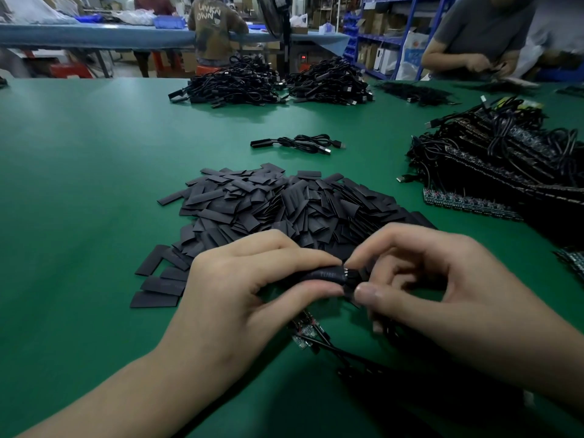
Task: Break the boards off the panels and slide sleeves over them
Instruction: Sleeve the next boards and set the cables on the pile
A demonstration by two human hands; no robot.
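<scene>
Head view is showing you holding a black sleeve [325, 275] between both hands, just above the green table [79, 184]. Your left hand [240, 279] is pinching it between thumb and fingers, while your right hand [442, 279] is gripping its right end, where a board edge is peeking out. Beneath your hands, small boards with black wires [305, 333] are lying on the table. Just beyond your fingers, a heap of loose sleeves [284, 203] is spreading out; panels with cables [505, 165] are piling up beyond your right hand.
</scene>
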